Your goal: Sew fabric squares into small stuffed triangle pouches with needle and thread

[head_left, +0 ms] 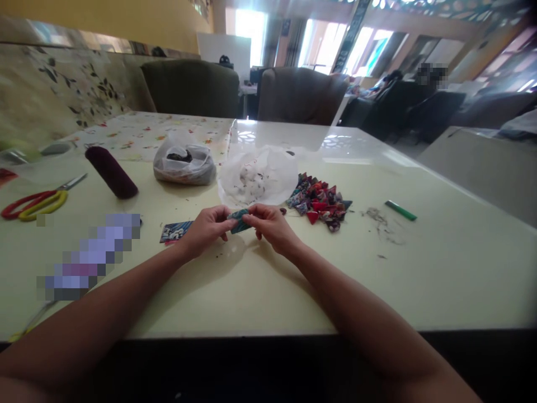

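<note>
Between my two hands, a small teal patterned piece of fabric is held just above the table. My left hand pinches its left end between thumb and fingers. On the right end, my right hand does the same. Beside my left wrist lies a stack of dark blue patterned fabric, partly hidden by that hand. To the right of my right hand is a pile of small folded fabric triangles, mostly red, blue and dark. Behind my hands sits a spread white plastic bag with dark scraps on it.
A white bag with dark contents, a maroon cylinder and red-and-yellow scissors stand or lie at left, near a blurred-out object. At right are a green-handled tool and loose threads. Chairs stand beyond the table.
</note>
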`<state>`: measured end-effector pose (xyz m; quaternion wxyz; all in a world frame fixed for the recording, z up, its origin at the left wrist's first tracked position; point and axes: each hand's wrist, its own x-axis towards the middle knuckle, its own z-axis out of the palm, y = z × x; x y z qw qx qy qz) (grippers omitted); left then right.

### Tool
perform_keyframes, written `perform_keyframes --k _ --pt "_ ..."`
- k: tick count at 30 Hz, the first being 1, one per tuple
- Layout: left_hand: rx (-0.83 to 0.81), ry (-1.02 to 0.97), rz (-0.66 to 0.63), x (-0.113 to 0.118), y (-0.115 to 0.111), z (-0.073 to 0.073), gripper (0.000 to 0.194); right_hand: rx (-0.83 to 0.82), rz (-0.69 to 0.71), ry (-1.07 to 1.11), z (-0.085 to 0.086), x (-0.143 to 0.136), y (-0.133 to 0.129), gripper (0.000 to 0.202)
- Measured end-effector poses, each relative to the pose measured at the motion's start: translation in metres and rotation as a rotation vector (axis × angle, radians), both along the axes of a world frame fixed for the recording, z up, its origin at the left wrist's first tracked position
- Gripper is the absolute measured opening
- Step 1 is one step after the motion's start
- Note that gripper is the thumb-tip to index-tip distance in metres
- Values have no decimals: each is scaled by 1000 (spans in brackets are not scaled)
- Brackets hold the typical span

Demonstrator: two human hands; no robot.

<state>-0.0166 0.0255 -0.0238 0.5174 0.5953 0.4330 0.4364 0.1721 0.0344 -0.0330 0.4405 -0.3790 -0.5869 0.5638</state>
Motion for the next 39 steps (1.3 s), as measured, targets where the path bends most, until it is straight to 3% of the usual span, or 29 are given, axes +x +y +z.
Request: perform_keyframes --k 14,23,28,32,39 --pt "-282 -316 85 8 -8 -3 30 -16 -5 -30 -3 0 -2 30" --pt "-352 -239 131 6 -7 -9 24 -61 13 -97 1 1 -5 30" --pt "-371 -213 175 6 -9 -7 19 -131 -108 -85 -7 3 -5 30" --pt "-290 -152 193 5 -11 1 14 -109 -153 -160 -14 7 -8 29" --pt "40 29 93 0 -11 10 8 -18 -217 -318 -9 10 -18 24"
